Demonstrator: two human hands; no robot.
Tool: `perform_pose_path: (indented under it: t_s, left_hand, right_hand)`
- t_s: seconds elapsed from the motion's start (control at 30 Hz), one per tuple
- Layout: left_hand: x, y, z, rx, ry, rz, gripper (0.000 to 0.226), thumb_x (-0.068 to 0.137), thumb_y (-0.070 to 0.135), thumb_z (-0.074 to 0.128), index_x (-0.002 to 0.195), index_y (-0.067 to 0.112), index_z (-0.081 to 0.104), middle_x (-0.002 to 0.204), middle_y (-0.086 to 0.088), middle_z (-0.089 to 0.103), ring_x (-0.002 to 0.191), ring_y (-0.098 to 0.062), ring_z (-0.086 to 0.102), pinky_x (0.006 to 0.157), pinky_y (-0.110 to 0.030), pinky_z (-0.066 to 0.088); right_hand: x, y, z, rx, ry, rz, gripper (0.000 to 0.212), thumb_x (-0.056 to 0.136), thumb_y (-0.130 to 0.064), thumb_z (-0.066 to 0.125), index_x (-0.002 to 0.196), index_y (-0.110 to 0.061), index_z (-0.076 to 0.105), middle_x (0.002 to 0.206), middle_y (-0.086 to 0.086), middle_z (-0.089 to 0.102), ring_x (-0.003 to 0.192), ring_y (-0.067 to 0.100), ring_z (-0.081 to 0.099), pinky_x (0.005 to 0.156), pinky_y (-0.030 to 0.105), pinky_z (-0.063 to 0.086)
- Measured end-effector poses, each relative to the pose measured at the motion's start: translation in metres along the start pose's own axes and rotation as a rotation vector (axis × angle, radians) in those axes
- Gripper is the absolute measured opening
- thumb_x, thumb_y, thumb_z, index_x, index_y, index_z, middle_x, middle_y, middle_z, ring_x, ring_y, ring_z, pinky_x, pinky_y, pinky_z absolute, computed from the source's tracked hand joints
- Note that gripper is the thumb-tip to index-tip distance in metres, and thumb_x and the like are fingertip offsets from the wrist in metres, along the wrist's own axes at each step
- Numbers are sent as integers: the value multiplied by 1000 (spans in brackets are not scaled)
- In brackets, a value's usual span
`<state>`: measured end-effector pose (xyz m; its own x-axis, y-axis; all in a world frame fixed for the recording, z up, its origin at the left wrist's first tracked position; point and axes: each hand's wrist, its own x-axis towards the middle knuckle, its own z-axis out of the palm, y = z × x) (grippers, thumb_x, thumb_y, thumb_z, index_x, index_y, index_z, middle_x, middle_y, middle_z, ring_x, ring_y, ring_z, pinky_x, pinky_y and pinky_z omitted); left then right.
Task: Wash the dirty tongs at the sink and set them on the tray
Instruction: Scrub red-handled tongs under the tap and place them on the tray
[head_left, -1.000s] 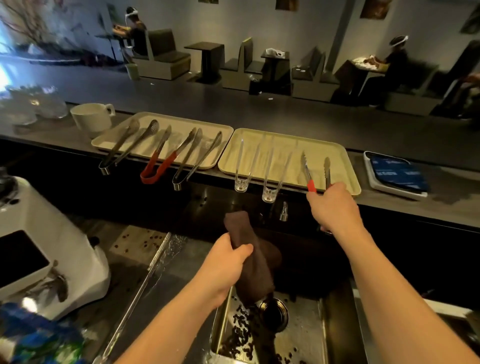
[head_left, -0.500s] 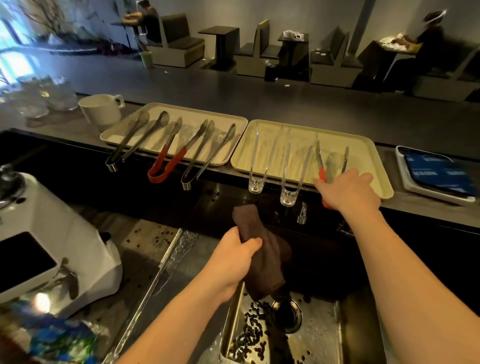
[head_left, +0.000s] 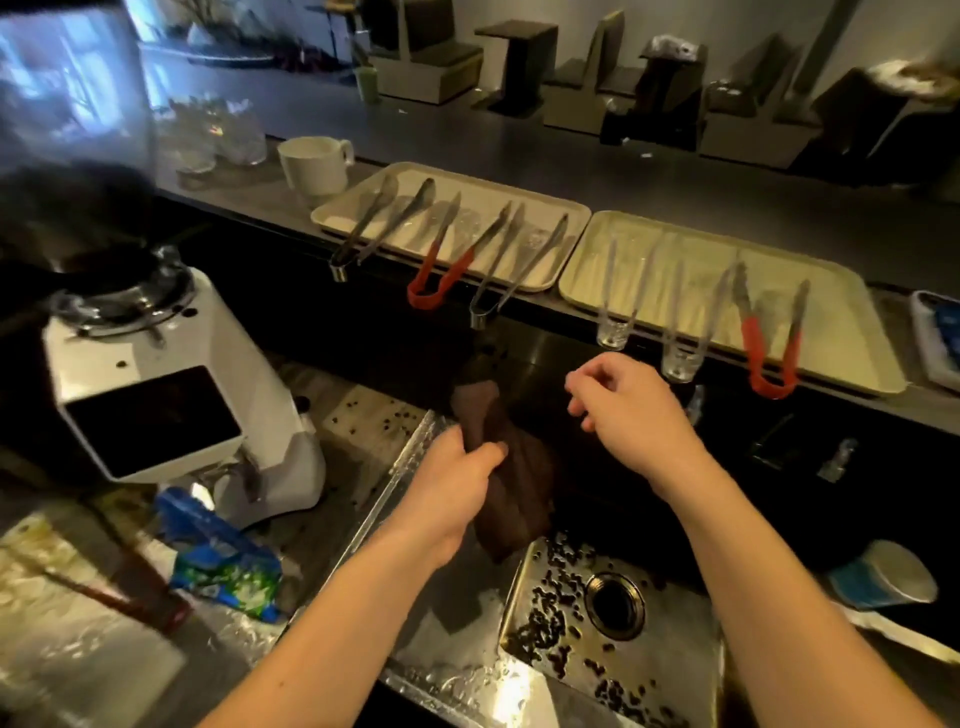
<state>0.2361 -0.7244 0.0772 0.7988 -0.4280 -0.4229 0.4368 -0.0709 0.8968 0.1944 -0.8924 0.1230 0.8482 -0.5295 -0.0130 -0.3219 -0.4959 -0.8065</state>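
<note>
Left hand (head_left: 451, 491) grips cloth (head_left: 511, 483) (no legible writing).

The dark desk (head_left: 597, 171) carries a left tray (head_left: 550, 208). Just right of it lies a second tray (head_left: 852, 322); just left stands a white mug (head_left: 314, 165), with glassware (head_left: 218, 135) farther left.

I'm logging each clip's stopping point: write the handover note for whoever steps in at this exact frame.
Left hand grips the dark brown cloth above the steel sink.
Right hand holds nothing, fingers loosely curled.
Right beige tray: two clear plastic tongs and the red-handled metal tongs, handles overhanging the edge.
Left beige tray: three more tongs, apparently unwashed.
Left: take the next pair, wash, set it on the right tray.
</note>
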Motion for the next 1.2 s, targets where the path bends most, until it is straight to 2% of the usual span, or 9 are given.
perform_pose_path:
  t_s: [0.07,0.23,0.53,0.6,0.73,0.83,0.9,1.03,1.2]
  left_hand:
    - [-8,-4,-25,-31,50,-10,15,95,10,58,103,19,68,89,0,78,90,-19,74,89,-36,57]
    - [-27,-19,-89,-91,243,-56,43,92,20,64,134,14,55,124,-13,67,114,-30,64,104,-49,48]
    - [-73,-60,-206,-151,520,-32,13,95,6,58,98,13,68,96,-15,76,91,-32,73,87,-46,58]
    - [-83,-73,-230,-167,601,-49,15,95,3,57,94,13,68,90,-12,76,79,-26,73,80,-39,59]
    - [-99,-92,-272,-132,718,-105,13,95,6,59,104,10,66,109,-18,71,103,-36,68,97,-50,52]
    - [-104,-103,-297,10,766,-122,7,95,12,61,101,13,65,86,-1,68,81,-19,67,72,-25,53]
    - [-105,-110,-310,18,808,-134,6,95,12,61,95,14,66,78,4,65,73,-14,63,61,-20,49]
    - [-104,-118,-331,-38,829,-206,9,95,8,59,89,13,64,86,-10,67,90,-32,66,89,-45,52]
    - [-101,-131,-356,18,898,-257,8,95,12,55,95,18,60,103,-15,68,99,-35,64,96,-51,50]
  right_hand:
    - [-9,-8,29,135,-104,-3,14,92,-30,60,82,-24,68,67,-9,71,57,4,63,59,29,48]
    - [-34,-36,97,283,-309,-38,14,95,-22,60,84,-18,69,64,-6,68,58,7,62,57,24,50]
    - [-80,-84,235,422,-569,35,21,97,-5,57,77,-11,59,59,0,59,48,10,52,48,18,42]
    - [-88,-84,264,342,-588,-11,17,94,-11,61,78,-14,61,62,-3,63,53,12,56,51,22,44]
    - [-97,-84,313,171,-569,-155,7,88,-14,64,84,-19,65,75,-4,63,67,9,58,63,22,45]
    - [-100,-87,340,134,-588,-199,13,89,-13,65,86,-26,63,79,-8,64,71,3,58,62,15,43]
    - [-101,-91,359,85,-644,-224,9,90,-16,64,90,-25,63,81,-11,63,74,3,57,65,20,43]
    - [-103,-95,396,-27,-711,-290,12,93,-17,58,102,-17,67,92,-6,65,87,14,61,74,29,43]
    - [-101,-91,457,-350,-772,-438,27,94,-17,56,117,-8,67,115,15,63,106,34,62,85,40,53]
